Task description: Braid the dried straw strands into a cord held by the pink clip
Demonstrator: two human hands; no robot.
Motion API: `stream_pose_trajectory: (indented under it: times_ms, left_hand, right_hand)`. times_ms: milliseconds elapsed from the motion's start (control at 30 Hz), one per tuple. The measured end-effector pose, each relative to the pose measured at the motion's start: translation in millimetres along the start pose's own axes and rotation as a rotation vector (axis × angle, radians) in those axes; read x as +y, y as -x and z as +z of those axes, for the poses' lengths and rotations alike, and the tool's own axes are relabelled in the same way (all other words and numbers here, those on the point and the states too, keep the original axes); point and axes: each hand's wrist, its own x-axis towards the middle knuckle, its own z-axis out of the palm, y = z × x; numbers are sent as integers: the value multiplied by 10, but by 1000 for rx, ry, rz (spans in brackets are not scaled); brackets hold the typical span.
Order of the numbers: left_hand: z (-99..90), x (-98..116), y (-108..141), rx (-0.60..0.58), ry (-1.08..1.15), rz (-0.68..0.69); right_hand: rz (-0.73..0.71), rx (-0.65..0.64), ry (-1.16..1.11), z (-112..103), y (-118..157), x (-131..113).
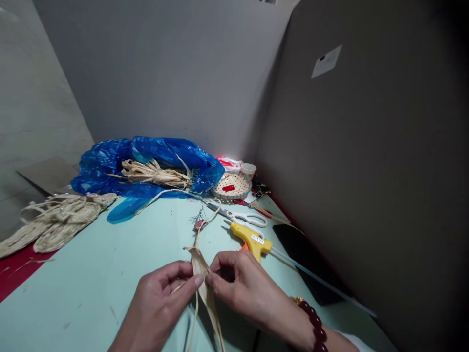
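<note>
Between my two hands is a pale dried husk strip [200, 263], widened out in the middle, its narrow ends trailing toward me. My left hand [163, 298] pinches its left edge between thumb and fingers. On the opposite edge, my right hand [238, 283] pinches the same strip with thumb and forefinger, the tips of both hands nearly meeting. A thin twisted cord [216, 211] of like material runs from the strip's far end toward the blue bag. Just beyond the strip lies a small dark pink piece [200, 224] with fine wires.
A yellow glue gun [251, 238] with a long glue stick and white-handled scissors [244, 216] lie ahead right. Behind them stand a woven basket [238, 188] and a cup [248, 169]. A blue plastic bag [164, 146] holds a husk bundle [154, 173]. Woven slippers [66, 220] lie left.
</note>
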Motion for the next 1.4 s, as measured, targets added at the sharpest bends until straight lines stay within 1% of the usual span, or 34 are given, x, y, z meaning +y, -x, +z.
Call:
stream_pose_trajectory:
  times_ms: [300, 400, 533, 700, 833, 967, 1167, 1400]
  left_hand:
    - [-64, -105, -89, -83, -9, 11]
    - [-78, -107, -109, -68, -23, 13]
    - [-61, -77, -101, -65, -109, 10]
    - [-14, -105, -70, -1, -78, 62]
    - [-19, -146, -76, -17, -91, 77]
    - [-46, -134, -85, -31, -153, 80]
    - [-66, -88, -99, -100, -257, 48]
    - [-48, -100, -103, -64, -283, 70]
  right_hand:
    - [-41, 58, 95, 72, 27, -27]
    - [-44, 81, 104, 90, 29, -26]
    - [-73, 108, 112, 111, 33, 34]
    - [-55, 105, 116, 130, 50, 75]
    - [-59, 99, 142, 141, 40, 23]
    - [-82, 141, 183, 176, 29, -5]
    - [-120, 192, 232, 230, 24, 29]
    - [-195, 264, 211, 240, -1, 42]
